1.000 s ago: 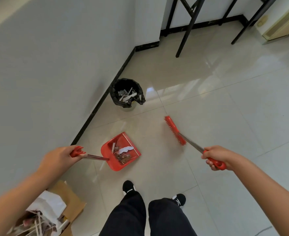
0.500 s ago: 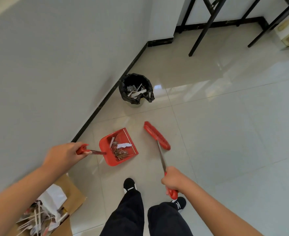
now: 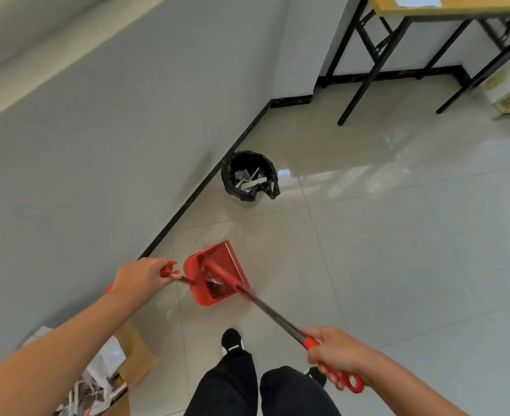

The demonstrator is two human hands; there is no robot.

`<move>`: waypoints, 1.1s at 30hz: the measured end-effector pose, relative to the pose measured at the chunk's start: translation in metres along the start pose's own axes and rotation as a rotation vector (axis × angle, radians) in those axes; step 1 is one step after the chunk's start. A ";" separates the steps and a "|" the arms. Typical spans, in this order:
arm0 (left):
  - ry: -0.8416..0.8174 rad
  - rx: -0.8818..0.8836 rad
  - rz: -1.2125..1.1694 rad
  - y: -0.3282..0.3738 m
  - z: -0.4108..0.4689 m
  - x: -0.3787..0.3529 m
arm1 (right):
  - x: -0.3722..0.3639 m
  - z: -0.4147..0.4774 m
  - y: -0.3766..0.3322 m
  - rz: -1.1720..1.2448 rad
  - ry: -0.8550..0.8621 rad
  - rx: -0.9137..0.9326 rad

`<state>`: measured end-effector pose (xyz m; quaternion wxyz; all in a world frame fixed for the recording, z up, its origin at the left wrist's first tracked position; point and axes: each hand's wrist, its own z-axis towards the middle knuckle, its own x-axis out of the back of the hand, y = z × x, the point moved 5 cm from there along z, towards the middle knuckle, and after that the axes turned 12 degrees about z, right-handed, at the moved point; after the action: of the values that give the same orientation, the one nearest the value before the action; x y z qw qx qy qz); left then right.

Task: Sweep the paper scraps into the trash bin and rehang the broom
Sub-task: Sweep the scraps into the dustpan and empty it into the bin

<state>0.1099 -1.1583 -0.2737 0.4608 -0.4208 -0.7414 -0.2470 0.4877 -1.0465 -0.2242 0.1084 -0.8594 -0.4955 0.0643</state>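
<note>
My left hand (image 3: pixel 141 277) grips the red handle of the red dustpan (image 3: pixel 217 271), which is held just off the tiled floor near the wall. My right hand (image 3: pixel 336 354) holds the red grip of the broom (image 3: pixel 265 309); its dark shaft runs up-left and its red head lies inside the dustpan, covering most of the paper scraps (image 3: pixel 214 280). A trash bin (image 3: pixel 249 175) lined with a black bag stands by the baseboard beyond the dustpan, with white paper strips inside.
A cardboard box (image 3: pixel 127 349) with paper and plastic sits at the lower left by the wall. A black-legged table (image 3: pixel 427 13) stands at the far right. My legs and black shoes (image 3: pixel 231 340) are below the dustpan.
The broom head has moved from the floor right of the dustpan into the pan, over the scraps. My right hand has shifted right and lower. The view has tilted up toward the table.
</note>
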 end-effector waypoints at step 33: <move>0.392 0.602 -0.994 0.120 -0.080 0.198 | 0.378 0.034 -0.054 0.300 0.327 0.009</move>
<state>0.2063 -1.0771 -0.0639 0.5169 0.1776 -0.7875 -0.2849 0.6245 -0.6885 -0.2445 0.1803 -0.9220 -0.3378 -0.0583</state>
